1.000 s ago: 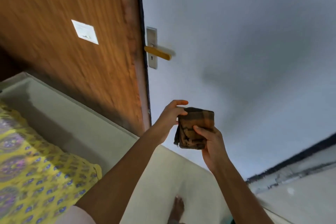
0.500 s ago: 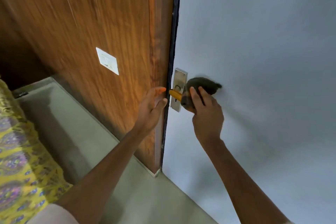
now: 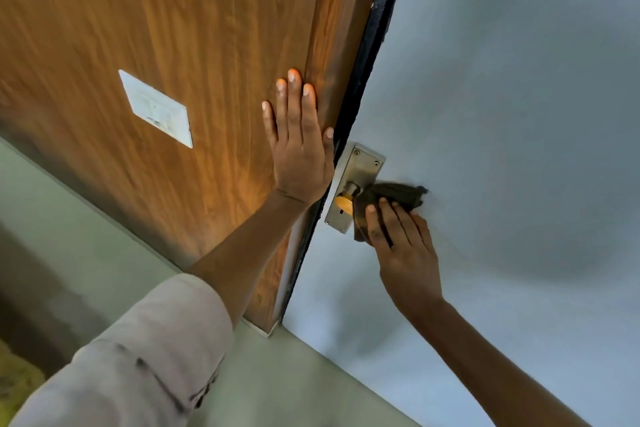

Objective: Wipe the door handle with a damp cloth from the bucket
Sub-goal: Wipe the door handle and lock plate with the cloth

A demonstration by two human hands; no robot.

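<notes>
Far left, low in the view, a strip of grey-green floor (image 3: 69, 239), with a pale rolled sleeve (image 3: 145, 357) reaching up from the bottom edge. Above it, the broad wood-grain door face (image 3: 156, 28), carrying a small white rectangular sticker (image 3: 156, 109) set at a slant. Further right, the left hand (image 3: 299, 149), spread flat with fingers together and pressed palm-down on the wood near the door's edge, gripping nothing. Just beside the thumb, the black door edge (image 3: 363, 80) running diagonally, meeting the light grey face (image 3: 502, 80) on the other side. On that grey face, touching the black edge, a brushed-metal handle plate (image 3: 360, 170) with screws at its top corners. At the plate's middle, the brass-coloured door handle (image 3: 343, 203), only its base showing. Over the rest of the handle, a dark cloth (image 3: 394, 196), bunched, one frayed corner sticking out to the right. Below the cloth, the right hand (image 3: 405, 246), fingers curled over the fabric and closed around it, holding it wrapped on the handle; thumb hidden
</notes>
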